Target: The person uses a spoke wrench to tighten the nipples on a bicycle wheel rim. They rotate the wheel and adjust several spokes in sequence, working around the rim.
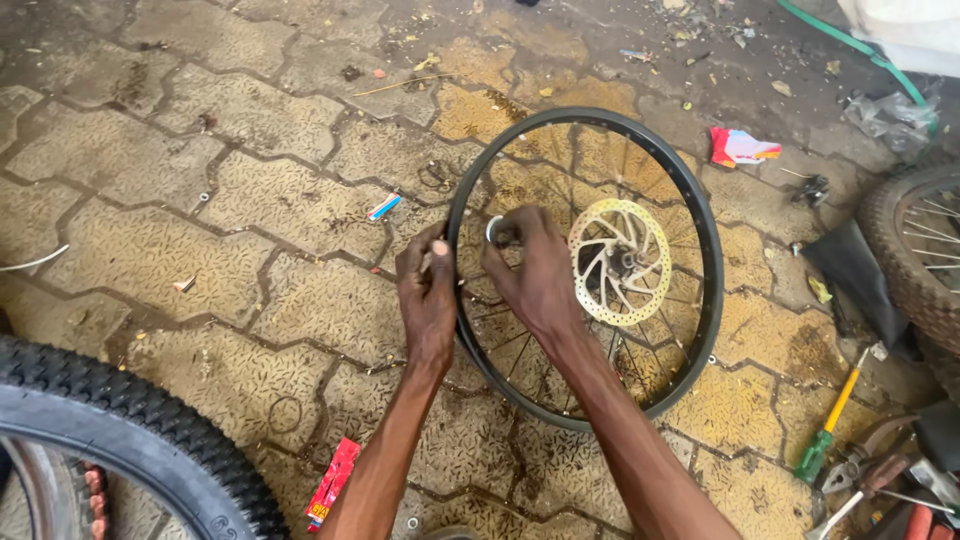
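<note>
On the paved ground straight ahead of you lay a bare bicycle wheel, tyre off, flat on its side with the perforated brake disc facing up at its hub. That flat rest kept the black rim steady, so neither of your hands had to carry its weight. Your left hand sat at about nine o'clock on the rim, fingers curled closed around the edge there, apparently pinning it against turning. Your right hand reached across the spokes just inside the rim at about ten o'clock, its fingertips pinched shut on a small pale ring-shaped part; what exactly that part was, you could not have told from this view. The two hands stood just beside each other, so one could brace while the other worked. A knobbly tyre rested at seven o'clock from the wheel, another tyred wheel at three o'clock. A green-handled screwdriver and other tools lay at four o'clock, within reach of your right arm, and a red wrapper lay near your left forearm.
</note>
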